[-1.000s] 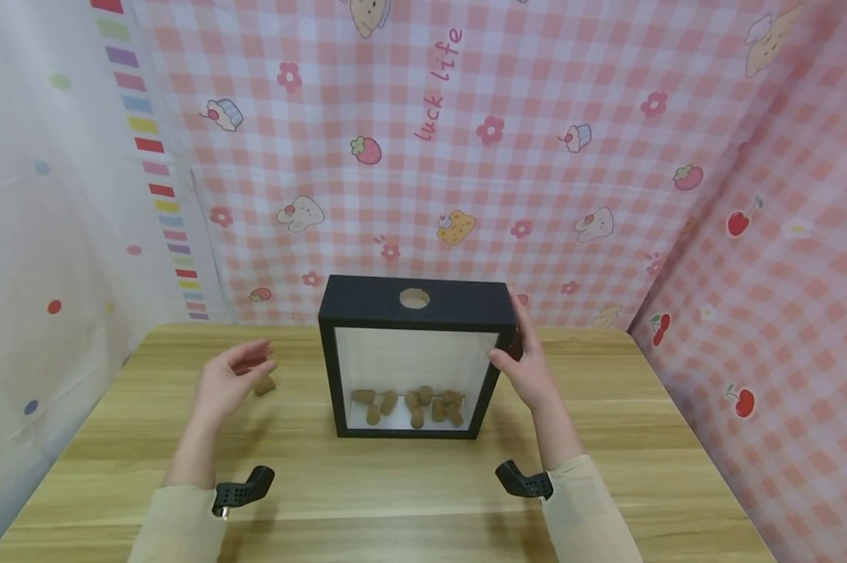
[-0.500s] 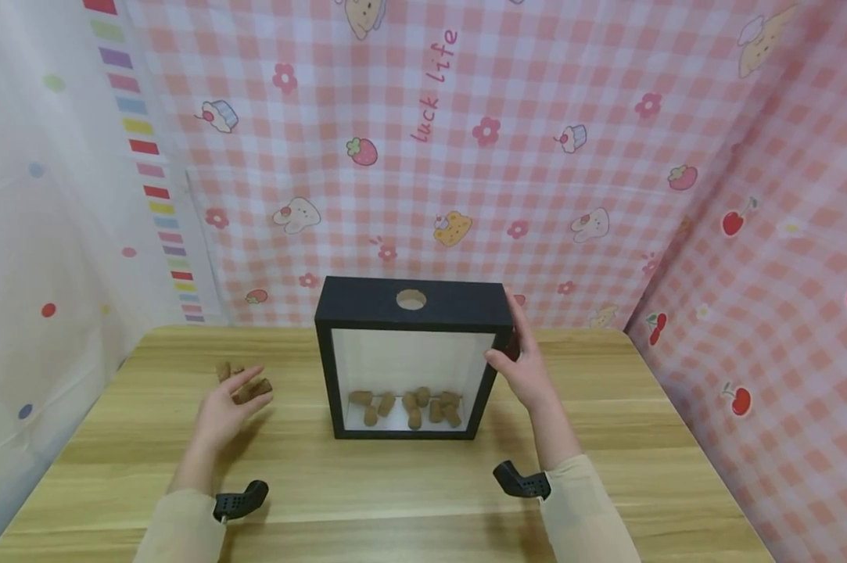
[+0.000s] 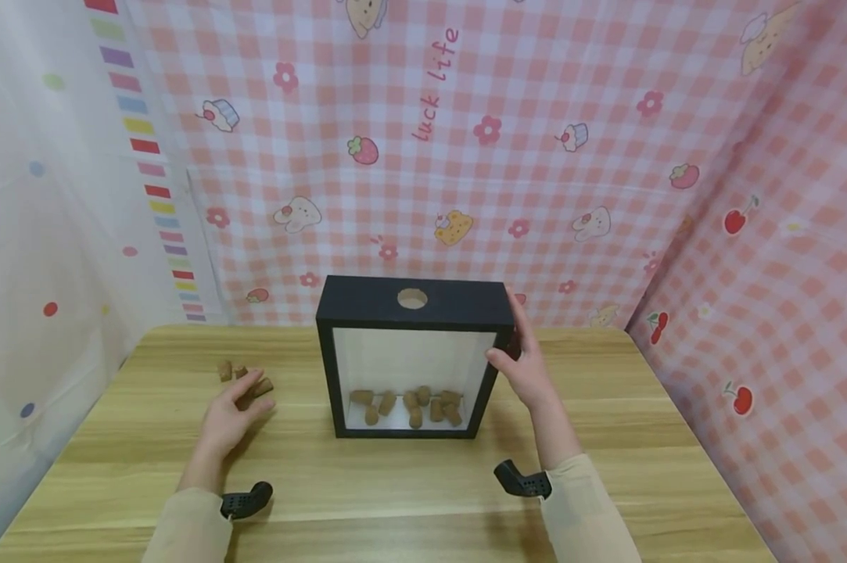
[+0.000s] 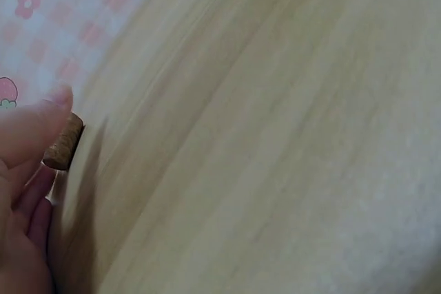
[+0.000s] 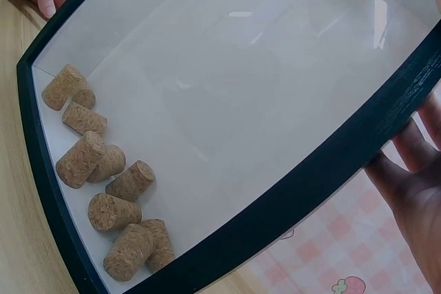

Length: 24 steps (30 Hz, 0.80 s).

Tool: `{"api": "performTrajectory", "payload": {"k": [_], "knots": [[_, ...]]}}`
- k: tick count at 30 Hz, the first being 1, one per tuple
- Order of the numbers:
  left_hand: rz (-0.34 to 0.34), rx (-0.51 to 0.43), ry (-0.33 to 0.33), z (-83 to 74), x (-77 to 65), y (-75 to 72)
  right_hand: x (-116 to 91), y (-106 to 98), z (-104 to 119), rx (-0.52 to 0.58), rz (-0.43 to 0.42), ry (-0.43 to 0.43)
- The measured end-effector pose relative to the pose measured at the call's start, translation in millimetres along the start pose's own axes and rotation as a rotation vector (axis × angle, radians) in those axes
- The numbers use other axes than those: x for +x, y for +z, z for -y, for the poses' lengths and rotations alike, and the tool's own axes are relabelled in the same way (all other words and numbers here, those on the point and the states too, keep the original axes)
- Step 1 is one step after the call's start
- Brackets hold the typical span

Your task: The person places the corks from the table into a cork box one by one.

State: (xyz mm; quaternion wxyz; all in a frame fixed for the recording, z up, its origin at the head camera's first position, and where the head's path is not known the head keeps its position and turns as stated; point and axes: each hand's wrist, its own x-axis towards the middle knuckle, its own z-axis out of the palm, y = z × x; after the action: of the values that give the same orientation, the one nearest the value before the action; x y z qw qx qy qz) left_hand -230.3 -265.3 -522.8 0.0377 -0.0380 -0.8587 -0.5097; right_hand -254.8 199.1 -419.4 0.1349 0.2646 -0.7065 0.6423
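Note:
A black box frame (image 3: 465, 303) with a clear front and a round hole in its top stands upright mid-table. Several corks (image 5: 114, 211) lie along its floor. My right hand (image 3: 529, 377) grips the frame's right side, thumb at the front edge and fingers reaching behind. To the left of the frame, my left hand (image 3: 226, 421) is low over the table, thumb and forefinger parted around a loose cork (image 3: 264, 386). In the left wrist view the thumb partly covers this cork (image 4: 65, 146).
Two more corks, one (image 3: 225, 371) at the left and another (image 3: 241, 371) beside it, lie just beyond the left hand. A pink checked cloth (image 3: 451, 180) hangs behind the wooden table (image 3: 395, 500). A white curtain hangs at the left.
My left hand has come down from above the corks to the table beside one, with thumb and forefinger at its sides. My right hand has stayed on the frame.

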Motion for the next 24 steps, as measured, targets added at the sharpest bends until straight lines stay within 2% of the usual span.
{"api": "performTrajectory", "payload": {"k": [8,13,24], "knots": [[0.001,-0.019,0.076,1.1,1.7,3.6,0.3,-0.5,0.1,0.018,0.011,-0.007],[-0.016,0.054,0.049,0.7,3.2,5.3,1.0,-0.7,-0.9,0.029,0.015,-0.014],[-0.066,0.112,0.036,-2.3,1.5,9.5,0.2,-0.3,0.0,0.044,0.014,-0.015]]}}
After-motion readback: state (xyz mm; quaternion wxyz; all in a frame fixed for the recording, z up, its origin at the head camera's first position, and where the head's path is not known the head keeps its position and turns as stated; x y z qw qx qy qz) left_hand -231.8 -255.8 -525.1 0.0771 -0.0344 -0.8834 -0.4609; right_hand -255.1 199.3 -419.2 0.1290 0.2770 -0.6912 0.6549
